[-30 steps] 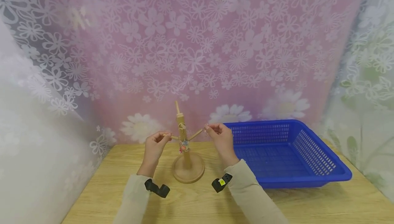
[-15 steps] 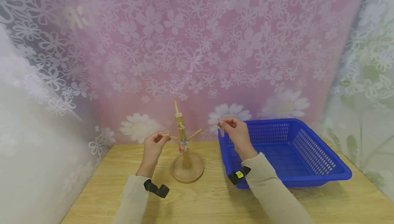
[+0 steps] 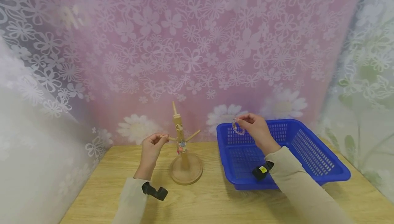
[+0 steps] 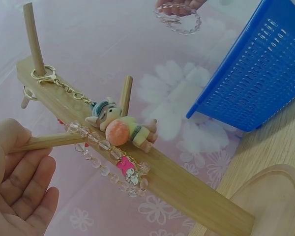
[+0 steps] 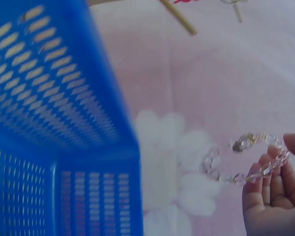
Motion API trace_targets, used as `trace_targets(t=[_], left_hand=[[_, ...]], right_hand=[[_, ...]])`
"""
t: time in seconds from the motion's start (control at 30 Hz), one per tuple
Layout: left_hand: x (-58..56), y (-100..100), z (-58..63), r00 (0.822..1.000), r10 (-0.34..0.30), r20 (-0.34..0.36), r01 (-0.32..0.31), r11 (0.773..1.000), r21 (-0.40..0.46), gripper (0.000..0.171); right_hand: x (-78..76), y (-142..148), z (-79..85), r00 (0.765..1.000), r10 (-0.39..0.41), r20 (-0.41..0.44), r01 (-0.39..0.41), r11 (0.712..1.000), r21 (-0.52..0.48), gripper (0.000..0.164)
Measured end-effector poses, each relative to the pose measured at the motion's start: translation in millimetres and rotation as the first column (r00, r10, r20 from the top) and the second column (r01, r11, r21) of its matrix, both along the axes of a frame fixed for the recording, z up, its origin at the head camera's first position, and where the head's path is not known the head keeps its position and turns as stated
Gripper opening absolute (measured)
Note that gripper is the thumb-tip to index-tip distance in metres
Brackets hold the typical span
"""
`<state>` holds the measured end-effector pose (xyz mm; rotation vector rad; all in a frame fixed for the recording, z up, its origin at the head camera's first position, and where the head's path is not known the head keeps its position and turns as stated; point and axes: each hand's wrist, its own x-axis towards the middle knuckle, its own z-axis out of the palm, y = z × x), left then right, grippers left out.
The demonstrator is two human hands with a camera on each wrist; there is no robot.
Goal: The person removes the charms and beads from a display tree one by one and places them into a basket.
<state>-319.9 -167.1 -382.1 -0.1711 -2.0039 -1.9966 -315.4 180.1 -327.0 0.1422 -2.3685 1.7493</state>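
Note:
My left hand (image 3: 150,150) pinches the end of a left-pointing peg (image 4: 44,142) on a wooden jewelry stand (image 3: 185,162). From that peg hangs a clear pinkish beaded bracelet (image 4: 103,169) with a pink-and-white charm. A keychain with a small animal doll (image 4: 119,125) holding an orange ball hangs by its ring from an upper peg (image 4: 34,39). Over the left part of a blue plastic basket (image 3: 226,162), my right hand (image 3: 258,133) holds a second clear beaded bracelet (image 5: 246,172) between thumb and fingers; its loop dangles free.
The stand's round base (image 3: 176,176) rests on the wooden table (image 3: 203,200), left of the basket. Another peg (image 3: 194,135) points right toward the basket. A flowered pink cloth (image 3: 184,46) hangs close behind both.
My right hand has moved right, carrying the beaded bracelet away from the stand's right peg to over the basket. My left hand has kept its pinch on the left peg.

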Motion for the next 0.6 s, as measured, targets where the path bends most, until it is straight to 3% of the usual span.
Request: trace_targets(t=[0.27, 0.6], left_hand=[[-2.5, -1.0, -2.6, 1.0, -0.009, 0.006, 0.009, 0.999, 0.031, 0.009], [-2.7, 0.3, -3.8, 1.0, -0.01, -0.017, 0.011, 0.999, 0.044, 0.008]], right_hand=[[-10.2, 24.3, -5.8, 0.987, 0.161, 0.01, -0.162, 0.985, 0.06, 0.037], [-25.4, 62.1, -21.3, 0.953, 0.267, 0.14, -0.284, 0.952, 0.116, 0.039]])
